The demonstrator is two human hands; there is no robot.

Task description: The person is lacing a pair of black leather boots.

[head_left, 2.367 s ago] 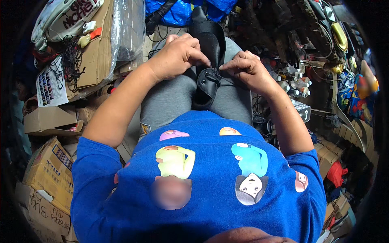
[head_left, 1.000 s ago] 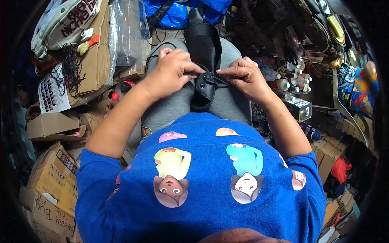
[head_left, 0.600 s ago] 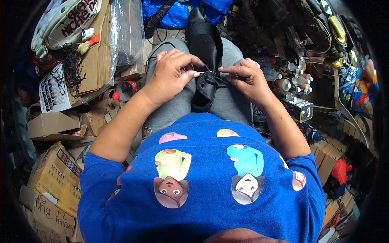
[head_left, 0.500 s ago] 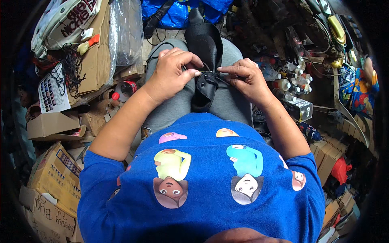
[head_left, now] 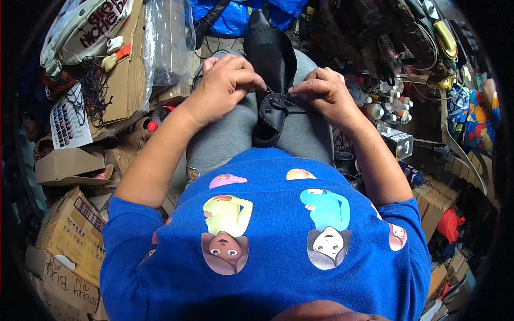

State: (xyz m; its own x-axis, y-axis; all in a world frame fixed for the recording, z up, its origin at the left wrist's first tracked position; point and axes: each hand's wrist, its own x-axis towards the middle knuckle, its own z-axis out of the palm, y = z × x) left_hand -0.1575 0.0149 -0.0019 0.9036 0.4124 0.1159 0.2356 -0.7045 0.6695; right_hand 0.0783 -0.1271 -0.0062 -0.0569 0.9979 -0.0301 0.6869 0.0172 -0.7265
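A black leather shoe [head_left: 272, 119] with eyelets lies lengthwise between my grey-clad thighs, its near end toward my belly. Past the eyelets a larger black leather part [head_left: 270, 56] stretches away from me; I cannot tell whether the two are one piece. My left hand [head_left: 227, 85] is closed in a pinch at the left of the shoe, a thin dark lace [head_left: 272, 91] at its fingertips. On the opposite side my right hand [head_left: 325, 96] also pinches, with dark strands of lace beside its fingers. Both hands are just above the leather.
Flattened cardboard [head_left: 126, 80] and clear plastic [head_left: 170, 43] stack up on the left, above an open carton [head_left: 69, 163]. Several small bottles [head_left: 393, 107] and a metal can [head_left: 397, 143] stand to the right. A blue bag [head_left: 227, 21] lies beyond my knees.
My left hand has shifted slightly up and left, its thumb turned under the fingers. My right hand has curled a little more. The shoe has stayed nearly in place.
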